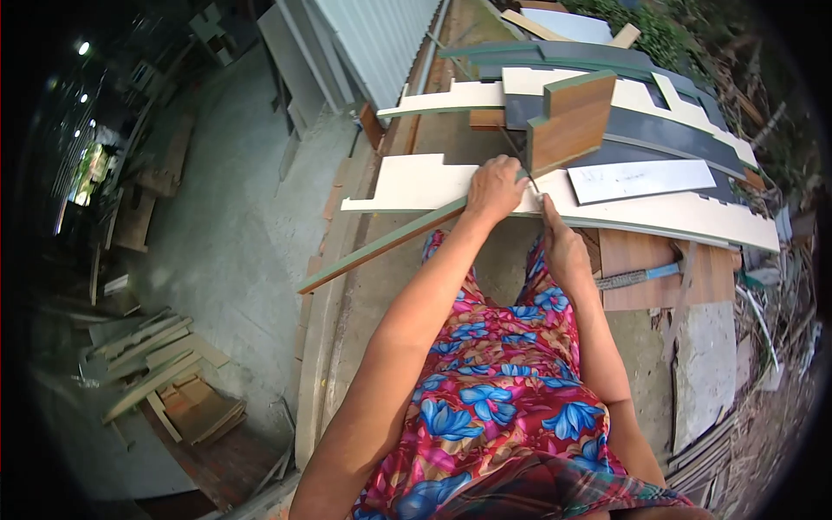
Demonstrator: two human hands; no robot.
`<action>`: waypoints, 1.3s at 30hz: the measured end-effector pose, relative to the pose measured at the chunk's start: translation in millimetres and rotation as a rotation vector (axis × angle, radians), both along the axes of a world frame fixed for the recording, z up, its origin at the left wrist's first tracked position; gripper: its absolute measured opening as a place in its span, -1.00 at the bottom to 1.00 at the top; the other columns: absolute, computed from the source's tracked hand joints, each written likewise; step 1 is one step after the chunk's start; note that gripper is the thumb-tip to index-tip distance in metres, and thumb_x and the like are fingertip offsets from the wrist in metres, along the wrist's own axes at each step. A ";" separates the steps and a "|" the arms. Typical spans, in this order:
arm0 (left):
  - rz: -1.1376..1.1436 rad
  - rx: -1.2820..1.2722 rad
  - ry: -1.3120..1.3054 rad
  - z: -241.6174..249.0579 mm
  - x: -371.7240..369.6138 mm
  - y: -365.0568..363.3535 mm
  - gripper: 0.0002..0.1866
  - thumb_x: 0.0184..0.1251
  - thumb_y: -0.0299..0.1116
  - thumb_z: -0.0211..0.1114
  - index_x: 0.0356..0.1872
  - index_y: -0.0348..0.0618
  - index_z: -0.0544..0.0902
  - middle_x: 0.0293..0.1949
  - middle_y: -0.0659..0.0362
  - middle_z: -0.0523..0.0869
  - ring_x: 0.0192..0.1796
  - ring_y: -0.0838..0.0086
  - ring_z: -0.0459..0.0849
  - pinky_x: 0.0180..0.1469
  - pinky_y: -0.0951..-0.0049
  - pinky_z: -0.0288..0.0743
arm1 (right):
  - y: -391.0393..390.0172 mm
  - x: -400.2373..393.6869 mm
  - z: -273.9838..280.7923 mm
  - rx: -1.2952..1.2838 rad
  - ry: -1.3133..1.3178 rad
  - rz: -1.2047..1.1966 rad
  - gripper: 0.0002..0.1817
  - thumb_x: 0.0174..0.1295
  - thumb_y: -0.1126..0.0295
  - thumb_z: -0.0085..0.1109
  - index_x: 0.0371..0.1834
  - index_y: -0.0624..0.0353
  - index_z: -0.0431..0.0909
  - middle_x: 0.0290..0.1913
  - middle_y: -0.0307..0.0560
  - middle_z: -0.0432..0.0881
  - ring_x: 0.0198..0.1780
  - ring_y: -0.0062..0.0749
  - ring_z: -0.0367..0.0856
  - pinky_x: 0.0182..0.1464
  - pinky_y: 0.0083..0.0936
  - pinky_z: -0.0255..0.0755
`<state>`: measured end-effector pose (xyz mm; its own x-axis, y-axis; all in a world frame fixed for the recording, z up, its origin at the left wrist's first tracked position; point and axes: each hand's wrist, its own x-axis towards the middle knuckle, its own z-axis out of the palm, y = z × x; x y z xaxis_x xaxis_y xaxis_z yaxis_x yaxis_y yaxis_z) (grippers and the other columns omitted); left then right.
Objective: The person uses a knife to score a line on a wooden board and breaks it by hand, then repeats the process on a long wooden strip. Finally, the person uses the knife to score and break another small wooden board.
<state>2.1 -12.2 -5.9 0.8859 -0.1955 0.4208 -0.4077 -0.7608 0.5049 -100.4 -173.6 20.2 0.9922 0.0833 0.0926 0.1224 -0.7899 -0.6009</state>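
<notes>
My left hand (497, 191) is closed around the upper end of a long green-edged wooden strip (381, 245), which slants down to the left. Just right of it, my right hand (565, 253) is closed on a thin, dark, blade-like tool (534, 183); its handle is mostly hidden by the fingers. Beyond both hands stands a notched wood-grain board (574, 123) with a green edge. Whether it joins the strip is hidden. Beneath the hands lies a cream notched panel (416, 184). A white rectangular piece (641, 179) rests on its right part.
A hammer (637, 278) with a blue and grey handle lies on a brown board (633, 245) right of my knees. More dark panels (563, 56) and cream ones are stacked farther back. Wood offcuts (165, 355) sit on the lower left floor. Corrugated sheet (377, 43) stands behind.
</notes>
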 end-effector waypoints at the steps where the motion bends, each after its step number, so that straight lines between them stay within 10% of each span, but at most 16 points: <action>1: 0.000 0.011 -0.007 0.9 0.0 -0.7 -0.74 0.18 -0.28 0.43 -0.24 -0.23 0.63 -0.23 -0.02 0.67 -0.10 0.02 0.67 -0.09 0.07 0.55 | 0.1 2.1 -1.7 -0.012 0.010 -0.005 -0.39 0.36 0.49 -0.05 0.52 0.00 0.27 -0.34 0.46 0.64 -0.24 0.33 0.66 -0.16 0.12 0.48; 39: -0.012 0.070 0.048 8.9 -4.2 -1.8 -0.76 0.23 -0.32 0.41 -0.20 -0.26 0.63 -0.18 -0.03 0.69 -0.05 0.01 0.66 -0.04 0.08 0.53 | -9.0 -33.5 -4.2 0.030 0.087 -0.014 -0.22 0.20 0.56 0.02 0.57 -0.05 0.16 -0.36 0.35 0.67 -0.31 0.25 0.68 -0.24 0.06 0.52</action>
<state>-2.2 -14.0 3.0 0.9020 -0.2338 0.3629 -0.3938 -0.7901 0.4697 -133.9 -182.6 16.1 0.9977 0.0679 0.0084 0.0580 -0.7728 -0.6320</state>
